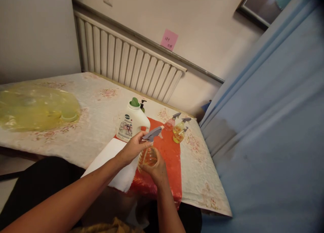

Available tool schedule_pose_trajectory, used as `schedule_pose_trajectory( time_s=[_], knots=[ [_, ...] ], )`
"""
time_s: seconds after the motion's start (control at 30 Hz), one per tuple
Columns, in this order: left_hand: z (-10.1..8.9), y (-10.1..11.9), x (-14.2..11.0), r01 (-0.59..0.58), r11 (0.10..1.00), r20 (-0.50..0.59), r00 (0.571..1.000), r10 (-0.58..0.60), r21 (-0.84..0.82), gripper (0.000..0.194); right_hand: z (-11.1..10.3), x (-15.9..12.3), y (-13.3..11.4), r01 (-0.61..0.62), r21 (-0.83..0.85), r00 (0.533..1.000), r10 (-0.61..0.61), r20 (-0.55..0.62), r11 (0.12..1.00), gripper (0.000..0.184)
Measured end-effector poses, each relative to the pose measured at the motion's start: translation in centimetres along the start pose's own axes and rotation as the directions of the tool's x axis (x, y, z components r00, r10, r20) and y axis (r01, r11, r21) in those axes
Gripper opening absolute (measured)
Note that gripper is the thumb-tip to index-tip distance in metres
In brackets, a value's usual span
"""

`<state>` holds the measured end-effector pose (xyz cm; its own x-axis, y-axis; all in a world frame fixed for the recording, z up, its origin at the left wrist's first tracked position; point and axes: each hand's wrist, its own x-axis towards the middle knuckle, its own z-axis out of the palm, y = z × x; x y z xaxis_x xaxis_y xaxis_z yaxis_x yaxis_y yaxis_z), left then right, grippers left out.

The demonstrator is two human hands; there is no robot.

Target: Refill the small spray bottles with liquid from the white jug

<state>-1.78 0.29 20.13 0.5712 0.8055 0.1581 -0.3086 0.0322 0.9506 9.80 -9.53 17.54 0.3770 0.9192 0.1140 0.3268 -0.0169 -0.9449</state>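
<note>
Clamped on a spray bottle (150, 157), both hands are closed: its gray trigger head (153, 134) is gripped by the left hand (138, 144), and its clear body is wrapped by the right hand (157, 168). Amber liquid is seen inside. The bottle is held over the middle of a red plastic sheet (170, 164), which runs to the near table edge; whether the two touch cannot be told. At the sheet's left, a white cloth (108, 158) is spread; at its far left corner, a white jug (135, 120) is topped by a green cap (134, 102). By its far right edge, one pink-filled bottle (169, 125) and two yellow-filled bottles (178, 137) are grouped. Floral tablecloth (194, 172) is exposed from the sheet's right side to the table's right edge, beside which a blue curtain (265, 142) is hung. Well left of the sheet, a yellow bag (37, 106) is laid.
</note>
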Motion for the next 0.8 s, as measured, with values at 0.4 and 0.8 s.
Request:
schedule_pose_trajectory(
  time_s=[0.4,0.8],
  knots=[
    [0.01,0.04,0.15,-0.036,0.999,0.029,0.999,0.036,0.002,0.044,-0.09,-0.08,-0.21,0.012,0.048,1.0,-0.013,0.02,0.999,0.059],
    [-0.05,0.26,0.54,-0.08,0.994,0.051,0.996,0.076,0.079,0.038,-0.2,0.6,0.53,0.045,-0.006,0.999,-0.045,-0.011,0.999,0.053]
  ],
)
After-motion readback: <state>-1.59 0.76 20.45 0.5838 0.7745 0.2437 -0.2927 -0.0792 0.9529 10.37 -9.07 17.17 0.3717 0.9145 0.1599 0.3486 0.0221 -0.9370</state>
